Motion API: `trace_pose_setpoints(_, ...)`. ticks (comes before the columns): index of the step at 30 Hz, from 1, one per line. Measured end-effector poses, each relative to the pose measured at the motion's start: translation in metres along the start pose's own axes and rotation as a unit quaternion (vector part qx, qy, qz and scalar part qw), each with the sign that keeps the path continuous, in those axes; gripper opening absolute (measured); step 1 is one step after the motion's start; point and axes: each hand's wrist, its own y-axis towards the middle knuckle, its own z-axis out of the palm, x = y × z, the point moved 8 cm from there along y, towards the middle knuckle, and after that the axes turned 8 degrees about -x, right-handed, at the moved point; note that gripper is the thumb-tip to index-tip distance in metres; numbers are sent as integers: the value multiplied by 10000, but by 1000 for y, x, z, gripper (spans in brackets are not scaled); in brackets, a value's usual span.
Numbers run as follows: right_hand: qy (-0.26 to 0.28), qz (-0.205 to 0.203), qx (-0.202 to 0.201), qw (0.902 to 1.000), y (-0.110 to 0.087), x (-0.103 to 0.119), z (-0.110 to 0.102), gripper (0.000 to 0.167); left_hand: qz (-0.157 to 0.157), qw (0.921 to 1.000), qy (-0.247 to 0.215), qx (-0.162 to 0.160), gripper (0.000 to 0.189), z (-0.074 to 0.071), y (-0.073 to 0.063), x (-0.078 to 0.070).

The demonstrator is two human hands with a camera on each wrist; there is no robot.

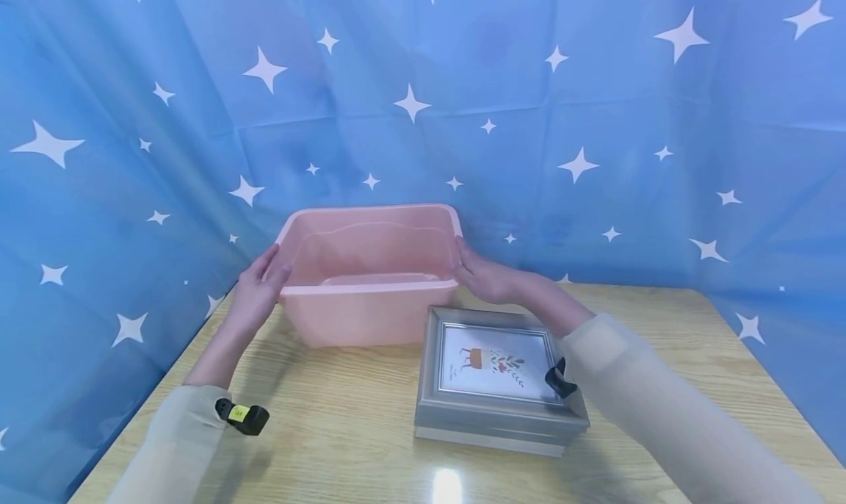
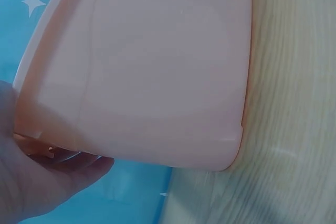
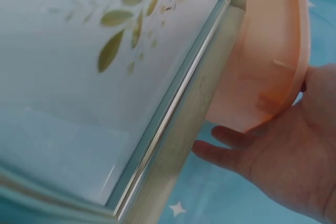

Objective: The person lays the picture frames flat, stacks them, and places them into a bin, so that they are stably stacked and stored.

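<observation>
A pink plastic bin (image 1: 370, 313) stands upright on the wooden table near the back, its mouth tipped into view. My left hand (image 1: 256, 287) grips its left end at the rim; in the left wrist view, that hand's fingers (image 2: 89, 169) reach along the outside of the end wall. At the opposite end, my right hand (image 1: 487, 275) holds the right rim, with two fingers (image 3: 218, 153) stretched low along the outside. Below my right forearm lies a silver-grey picture frame (image 1: 429, 386) with a floral animal print, forming the top of a stack.
A pale wood-grain table (image 1: 317, 430) carries the bin and the frame stack. Behind and to the left hangs a blue cloth (image 1: 489, 166) with white stars. The frame stack sits close in front of the bin's right corner. Black devices (image 1: 247, 418) are strapped at both wrists.
</observation>
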Motion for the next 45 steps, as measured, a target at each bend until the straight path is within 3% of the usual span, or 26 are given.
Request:
trace_pose_setpoints(9,233,-80,-59,9997,-11,-8,-6,71,-83,9981,-566,213,67,18,9,-7)
trace_pose_setpoints(24,368,107,-28,9993,-25,-27,-20,76,-82,9962,-817,303,67,43,15,-16)
trace_pose_setpoints(45,367,94,-251,9990,-54,-46,-44,73,68,9985,-535,65,64,81,11,-37)
